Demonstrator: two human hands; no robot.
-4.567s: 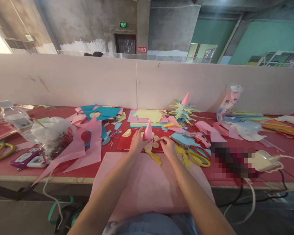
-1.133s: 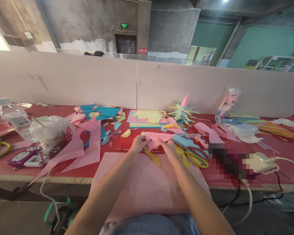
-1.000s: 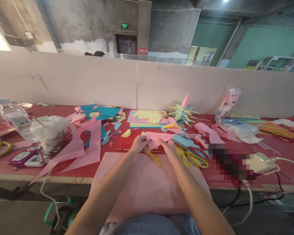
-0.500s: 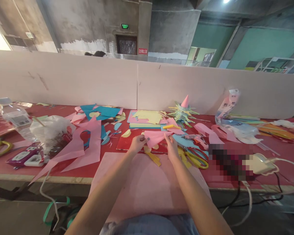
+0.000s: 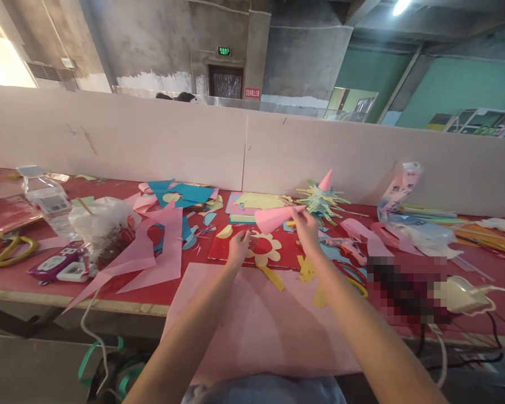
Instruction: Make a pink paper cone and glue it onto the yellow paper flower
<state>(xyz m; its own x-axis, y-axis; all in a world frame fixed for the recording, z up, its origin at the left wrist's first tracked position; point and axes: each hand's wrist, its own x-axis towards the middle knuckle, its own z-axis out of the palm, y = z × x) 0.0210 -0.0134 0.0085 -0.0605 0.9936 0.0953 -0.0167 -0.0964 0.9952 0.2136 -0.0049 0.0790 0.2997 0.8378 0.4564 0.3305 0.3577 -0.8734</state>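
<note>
A pink paper cone [image 5: 275, 219] lies sideways in the air above the table, its wide end to the left. My right hand [image 5: 306, 227] pinches it at the narrow tip. Below and left of the cone is my left hand [image 5: 239, 247], with nothing in it and its fingers slightly apart. Beside those fingers a pale yellow paper flower ring [image 5: 273, 249] rests on a red sheet [image 5: 221, 244]. Behind my right hand stands a small tree of fringed green and yellow paper [image 5: 320, 199], topped by a pink cone [image 5: 326, 180].
Pink paper offcuts [image 5: 168, 244], a plastic bottle [image 5: 46, 191] and yellow-handled scissors [image 5: 14, 249] lie to the left. A pink glue gun [image 5: 349, 247] and a white plug [image 5: 460, 294] are on the right. Stacked coloured paper [image 5: 248, 216] sits before a pale partition [image 5: 172, 140].
My left hand has let go of the pink cone and moved down and left of it. My right hand has raised the cone, uncovering the yellow flower ring. The view has shifted slightly.
</note>
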